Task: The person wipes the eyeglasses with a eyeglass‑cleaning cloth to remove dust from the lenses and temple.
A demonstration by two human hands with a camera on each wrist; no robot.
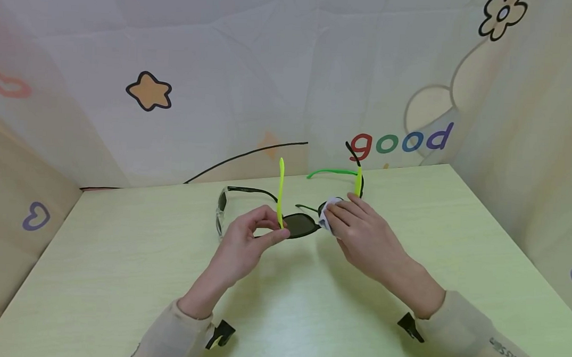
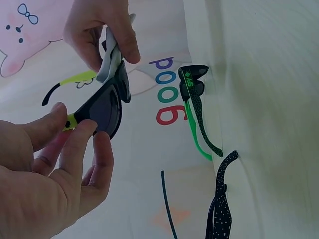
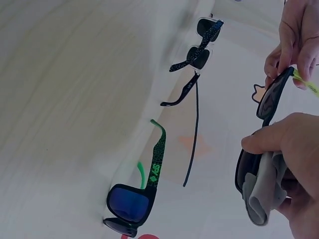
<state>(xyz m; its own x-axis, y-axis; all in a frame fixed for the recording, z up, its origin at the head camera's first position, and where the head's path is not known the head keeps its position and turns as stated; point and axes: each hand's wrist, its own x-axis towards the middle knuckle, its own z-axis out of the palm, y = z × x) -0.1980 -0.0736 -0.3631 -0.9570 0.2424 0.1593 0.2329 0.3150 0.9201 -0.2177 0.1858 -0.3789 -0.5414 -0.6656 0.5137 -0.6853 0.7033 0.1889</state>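
Pale tabletop (image 1: pixel 119 267) and a printed backdrop (image 1: pixel 222 90) surround the yellow-armed sunglasses (image 1: pixel 300 225), which are held up off the surface. At their left end, the left hand (image 1: pixel 247 240) pinches the frame by the hinge between thumb and fingers; at their right end, the right hand (image 1: pixel 367 232) grips a grey cloth (image 3: pixel 261 199) against the lens — thumb and fingers closed round both. Beyond them rest clear-framed sunglasses (image 1: pixel 221 213), leftward, and green-armed sunglasses (image 3: pixel 129 203), rightward.

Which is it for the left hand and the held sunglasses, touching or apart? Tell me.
Touching. The left wrist view shows the left hand pinching the held sunglasses by one yellow arm, between thumb and fingers.
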